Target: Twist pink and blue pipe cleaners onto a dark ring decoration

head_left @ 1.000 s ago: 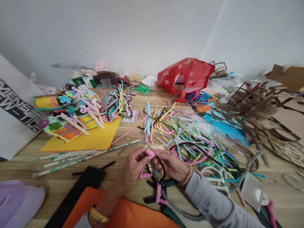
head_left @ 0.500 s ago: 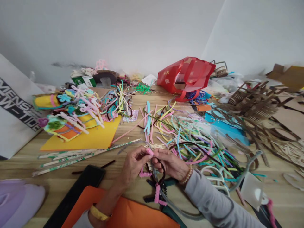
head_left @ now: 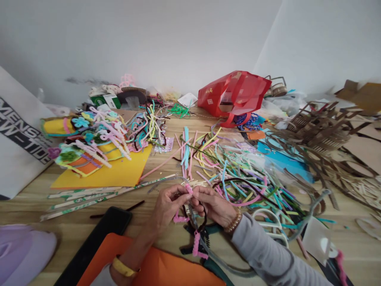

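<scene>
Head: left grip (head_left: pixel 168 203) and right grip (head_left: pixel 214 204) pinch-tight on pink coil (head_left: pixel 188 188).

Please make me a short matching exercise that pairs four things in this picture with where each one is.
Things:
1. Carry bag
2. Upper pink piece
3. Orange sheet
4. Yellow sheet

Places:
A. Partly under the left forearm
B. Beneath colourful fuzzy crafts
C. At the back of the table
D. Pinched by the left hand

Right pairs: 1-C, 2-D, 3-A, 4-B.
</scene>
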`<state>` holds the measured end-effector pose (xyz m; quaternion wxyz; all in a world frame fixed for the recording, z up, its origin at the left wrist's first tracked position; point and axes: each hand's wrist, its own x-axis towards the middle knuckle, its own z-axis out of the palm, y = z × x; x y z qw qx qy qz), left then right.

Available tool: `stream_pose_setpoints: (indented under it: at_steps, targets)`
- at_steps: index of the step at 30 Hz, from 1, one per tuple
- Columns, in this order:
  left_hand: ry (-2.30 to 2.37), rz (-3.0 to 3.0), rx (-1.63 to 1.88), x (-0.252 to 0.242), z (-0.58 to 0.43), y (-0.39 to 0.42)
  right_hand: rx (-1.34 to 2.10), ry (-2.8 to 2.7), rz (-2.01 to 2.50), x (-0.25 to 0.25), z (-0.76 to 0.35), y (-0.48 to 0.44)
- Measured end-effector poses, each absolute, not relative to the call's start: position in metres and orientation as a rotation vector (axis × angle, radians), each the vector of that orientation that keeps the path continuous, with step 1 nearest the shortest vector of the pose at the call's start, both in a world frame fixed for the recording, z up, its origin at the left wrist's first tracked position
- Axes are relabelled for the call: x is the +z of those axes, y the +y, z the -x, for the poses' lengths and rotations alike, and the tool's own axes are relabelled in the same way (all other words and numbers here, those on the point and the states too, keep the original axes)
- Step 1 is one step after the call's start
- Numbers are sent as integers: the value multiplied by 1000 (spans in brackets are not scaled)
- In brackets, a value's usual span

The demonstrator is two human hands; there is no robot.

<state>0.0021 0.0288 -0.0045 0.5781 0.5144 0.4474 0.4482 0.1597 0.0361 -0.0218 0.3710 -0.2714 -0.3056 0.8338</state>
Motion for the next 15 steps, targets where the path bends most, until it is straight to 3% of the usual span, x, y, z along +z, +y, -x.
stream_pose_setpoints:
  at_steps: [15]
  targets:
    - [1043, -1224, 1046, -10, 0, 28, 2025, -881, 712, -25, -158, 35]
